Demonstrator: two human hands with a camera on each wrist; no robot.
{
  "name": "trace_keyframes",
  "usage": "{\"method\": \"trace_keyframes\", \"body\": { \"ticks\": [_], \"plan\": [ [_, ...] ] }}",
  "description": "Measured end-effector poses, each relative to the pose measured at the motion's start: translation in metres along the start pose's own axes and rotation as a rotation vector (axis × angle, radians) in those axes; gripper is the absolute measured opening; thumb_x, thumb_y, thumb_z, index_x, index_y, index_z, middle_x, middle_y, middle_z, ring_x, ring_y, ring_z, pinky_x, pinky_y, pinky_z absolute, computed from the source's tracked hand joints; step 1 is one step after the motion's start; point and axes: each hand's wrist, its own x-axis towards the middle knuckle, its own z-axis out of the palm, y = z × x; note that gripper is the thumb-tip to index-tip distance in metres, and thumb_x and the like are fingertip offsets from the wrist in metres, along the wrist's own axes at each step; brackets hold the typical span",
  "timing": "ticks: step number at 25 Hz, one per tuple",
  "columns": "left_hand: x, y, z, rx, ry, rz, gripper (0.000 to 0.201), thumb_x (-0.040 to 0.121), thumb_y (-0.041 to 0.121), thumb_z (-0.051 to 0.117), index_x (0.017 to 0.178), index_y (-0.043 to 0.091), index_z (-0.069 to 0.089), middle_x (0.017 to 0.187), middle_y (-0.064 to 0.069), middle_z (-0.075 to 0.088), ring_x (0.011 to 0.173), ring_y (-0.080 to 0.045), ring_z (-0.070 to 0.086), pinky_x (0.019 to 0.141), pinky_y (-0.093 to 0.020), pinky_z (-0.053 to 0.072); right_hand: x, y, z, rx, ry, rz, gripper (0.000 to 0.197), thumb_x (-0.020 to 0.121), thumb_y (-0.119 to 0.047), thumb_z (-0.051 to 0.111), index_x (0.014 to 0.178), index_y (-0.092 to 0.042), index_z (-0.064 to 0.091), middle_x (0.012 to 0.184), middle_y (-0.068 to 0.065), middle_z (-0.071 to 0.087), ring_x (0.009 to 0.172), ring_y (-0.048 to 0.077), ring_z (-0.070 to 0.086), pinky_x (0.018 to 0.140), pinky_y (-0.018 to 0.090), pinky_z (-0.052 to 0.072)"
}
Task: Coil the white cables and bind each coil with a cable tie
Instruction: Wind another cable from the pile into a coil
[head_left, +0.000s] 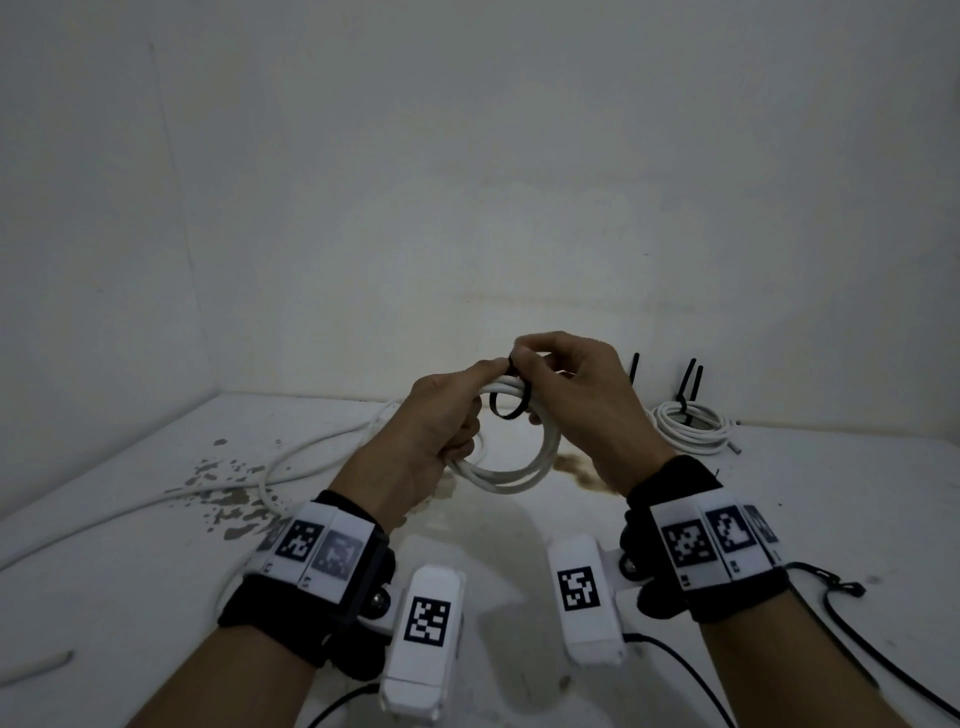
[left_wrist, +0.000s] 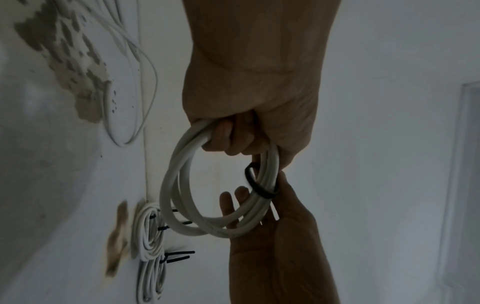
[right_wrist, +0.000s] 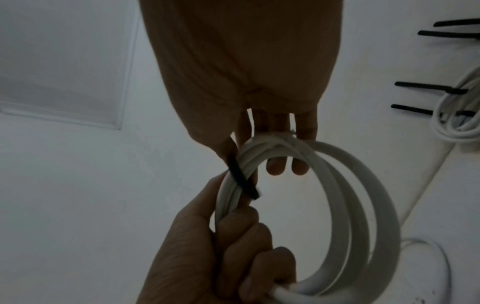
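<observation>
Currently the left hand (head_left: 441, 415) clenches the white coil (head_left: 519, 467), keeping its turns bunched, so the right hand (head_left: 566, 395) can pinch the looped black cable tie (head_left: 511, 400) closed

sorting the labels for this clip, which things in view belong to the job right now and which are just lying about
In the job:
- left hand gripping the white cable coil
- right hand pinching the black cable tie looped round the coil

Lying about:
- tied coils by the wall, tie tails sticking up
- loose white cable on the table
- brown stain
</observation>
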Motion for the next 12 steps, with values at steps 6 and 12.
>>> {"method": "trace_keyframes", "body": {
  "ticks": [6, 12],
  "plan": [
    [0.000, -0.004, 0.002, -0.020, -0.077, -0.038, 0.024, 0.094, 0.039, 0.060, 0.082, 0.019, 0.056, 0.047, 0.007, 0.020, 0.040, -0.009, 0.014, 0.040, -0.023, 0.015, 0.000, 0.003, -0.001, -0.016, 0.035, -0.050, 0.010, 0.092, -0.026, 0.070, 0.087, -0.020, 0.076, 0.081, 0.005, 0.072, 0.073, 0.026, 0.071, 0.073, 0.040, 0.060],
    [0.000, -0.012, 0.008, 0.044, 0.004, -0.028, 0.029, 0.087, 0.026, 0.064, 0.059, 0.017, 0.067, 0.046, 0.005, 0.018, 0.037, -0.011, 0.014, 0.042, -0.022, 0.013, 0.005, -0.007, -0.005, -0.032, 0.196, -0.030, 0.015, 0.092, -0.015, 0.067, 0.077, -0.017, 0.072, 0.075, -0.002, 0.070, 0.067, 0.012, 0.066, 0.065, 0.027, 0.048]
  ]
}}
